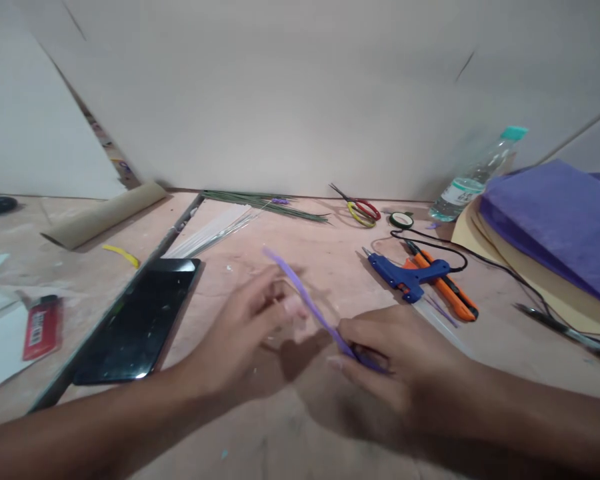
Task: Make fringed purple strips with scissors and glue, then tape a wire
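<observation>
Between the fingers and thumb of my right hand [390, 353], a narrow purple strip [307, 300] is pinched near its lower end. It slants up to the left, its far tip blurred. My left hand [260, 317] is beside the strip's upper part, fingers curved and apart, the thumb tip close to it. I cannot tell whether they touch. Right of my right hand lie a blue glue gun [405, 273] and an orange utility knife [445, 283]. A dark phone [140, 320] rests to the left of my left hand.
Thin green stems [265, 203], scissors [360, 207] and a tape roll [401, 220] lie along the back wall. Purple sheets [555, 220] and a water bottle [473, 183] are at right. A cardboard tube [105, 217], yellow strip [123, 254] and red lighter [43, 327] are at left.
</observation>
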A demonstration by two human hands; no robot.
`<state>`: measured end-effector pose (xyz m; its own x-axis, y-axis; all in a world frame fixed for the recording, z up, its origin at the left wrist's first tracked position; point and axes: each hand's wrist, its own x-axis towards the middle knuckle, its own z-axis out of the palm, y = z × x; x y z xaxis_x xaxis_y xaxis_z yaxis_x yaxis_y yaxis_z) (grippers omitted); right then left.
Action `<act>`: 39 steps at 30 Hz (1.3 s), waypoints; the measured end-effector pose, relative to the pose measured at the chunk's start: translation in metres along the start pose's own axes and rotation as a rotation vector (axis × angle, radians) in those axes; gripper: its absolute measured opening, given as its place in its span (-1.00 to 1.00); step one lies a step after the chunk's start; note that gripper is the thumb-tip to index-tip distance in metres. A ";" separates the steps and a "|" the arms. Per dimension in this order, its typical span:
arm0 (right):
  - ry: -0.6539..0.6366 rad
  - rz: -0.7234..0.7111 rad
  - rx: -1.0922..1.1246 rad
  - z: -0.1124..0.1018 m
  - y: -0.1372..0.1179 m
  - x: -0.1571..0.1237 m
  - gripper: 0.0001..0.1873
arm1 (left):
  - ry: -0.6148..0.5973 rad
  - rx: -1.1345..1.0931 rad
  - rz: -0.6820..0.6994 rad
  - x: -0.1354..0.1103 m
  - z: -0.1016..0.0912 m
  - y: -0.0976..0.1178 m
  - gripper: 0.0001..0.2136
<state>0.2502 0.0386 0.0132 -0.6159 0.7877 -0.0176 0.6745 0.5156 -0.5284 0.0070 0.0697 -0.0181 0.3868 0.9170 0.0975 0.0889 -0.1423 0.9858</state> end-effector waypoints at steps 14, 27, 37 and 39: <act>-0.178 0.187 -0.297 0.001 -0.009 -0.001 -0.78 | -0.237 0.701 0.490 0.000 0.004 0.004 -0.80; -0.086 0.075 0.221 0.001 0.004 -0.009 -0.87 | -0.425 0.851 0.487 0.008 0.004 -0.007 -0.84; -0.071 -0.338 0.089 0.002 0.019 -0.015 -0.84 | -0.507 0.817 0.570 0.015 -0.005 -0.006 -0.89; -0.073 -0.362 0.129 0.004 0.019 -0.014 -0.83 | -0.531 0.799 0.542 0.017 -0.011 -0.002 -0.86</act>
<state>0.2699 0.0356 0.0003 -0.8352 0.5341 0.1313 0.3547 0.7055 -0.6136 0.0036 0.0900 -0.0173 0.8821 0.4104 0.2312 0.2818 -0.8531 0.4390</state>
